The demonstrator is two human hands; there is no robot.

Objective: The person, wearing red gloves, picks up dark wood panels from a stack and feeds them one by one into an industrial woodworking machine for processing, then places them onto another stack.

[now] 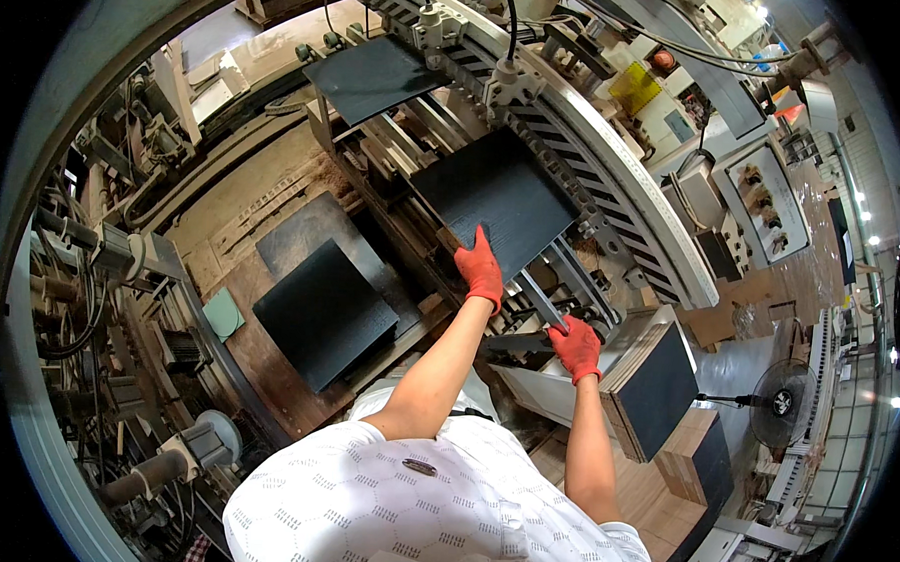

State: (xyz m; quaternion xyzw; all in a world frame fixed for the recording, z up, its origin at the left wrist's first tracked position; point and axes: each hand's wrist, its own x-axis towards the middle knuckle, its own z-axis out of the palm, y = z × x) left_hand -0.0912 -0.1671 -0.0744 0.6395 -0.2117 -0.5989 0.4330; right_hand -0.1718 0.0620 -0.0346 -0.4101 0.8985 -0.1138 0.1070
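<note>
My left hand (479, 268), in a red glove, reaches to the near edge of a square black panel (497, 198). Its index finger lies stretched out on the panel's top, with the thumb apart. The panel rests on the rails of a machine bed. To the right, my right hand (574, 349), gloved in red too, is curled at the near end of a metal rail (541, 302); its fingertips are partly hidden. Farther off on the same machine lies another black panel (376, 78).
At left, a black panel (325, 314) lies on a brown board (279, 364). Stacked panels (654, 392) stand right of my right hand. A striped machine beam (593, 152) curves along the far side. A fan (782, 402) and a control box (762, 201) are at right.
</note>
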